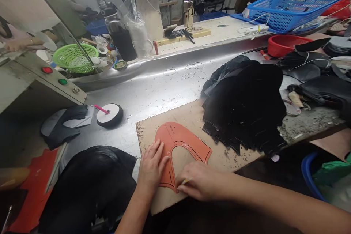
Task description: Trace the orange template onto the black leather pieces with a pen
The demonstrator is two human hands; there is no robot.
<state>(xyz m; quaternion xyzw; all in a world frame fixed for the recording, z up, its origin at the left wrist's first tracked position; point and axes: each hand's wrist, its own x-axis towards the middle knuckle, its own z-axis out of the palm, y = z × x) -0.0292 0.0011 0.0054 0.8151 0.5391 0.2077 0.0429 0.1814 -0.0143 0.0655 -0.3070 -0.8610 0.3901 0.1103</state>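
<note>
An orange U-shaped pattern template [183, 140] lies on a brown board [192, 117] near the table's front edge. My left hand [150, 166] lies flat on the template's left arm, fingers stretched out, pressing it down. My right hand [196, 182] is closed in a pinch on a thin pen-like marker [184, 181], whose tip touches the lower end of the template's left arm. A pile of black cut pieces [244, 106] rests on the board's right side.
A roll of black tape [109, 115] and black pieces [61, 126] lie left on the metal table [153, 91]. Black material [87, 182] sits at front left. Behind are a green basket [75, 57], a red bowl [285, 45], a blue basket [293, 9] and a sewing machine [189, 3].
</note>
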